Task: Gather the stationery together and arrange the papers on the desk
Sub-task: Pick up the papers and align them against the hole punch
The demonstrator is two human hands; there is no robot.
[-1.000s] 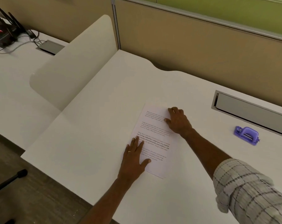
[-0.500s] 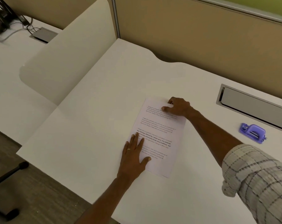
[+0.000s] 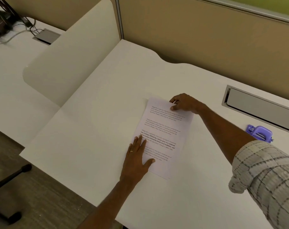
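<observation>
A printed sheet of paper (image 3: 163, 128) lies on the white desk (image 3: 94, 123), slightly turned. My left hand (image 3: 137, 156) rests flat on its lower left part, fingers spread, pressing it down. My right hand (image 3: 184, 103) is at the sheet's top right corner, thumb on top and fingers curled at the edge, pinching the corner. A purple hole punch (image 3: 259, 133) sits on the desk to the right, partly hidden behind my right sleeve.
A grey cable tray slot (image 3: 259, 104) is set into the desk at the right. A white divider panel (image 3: 71, 50) stands at the left, with a neighbouring desk, cables and a black device (image 3: 1, 22) beyond. Tan partition walls run along the back.
My right hand slid from the middle of the sheet up to its top right corner and now pinches it. My left hand stayed pressed on the lower left.
</observation>
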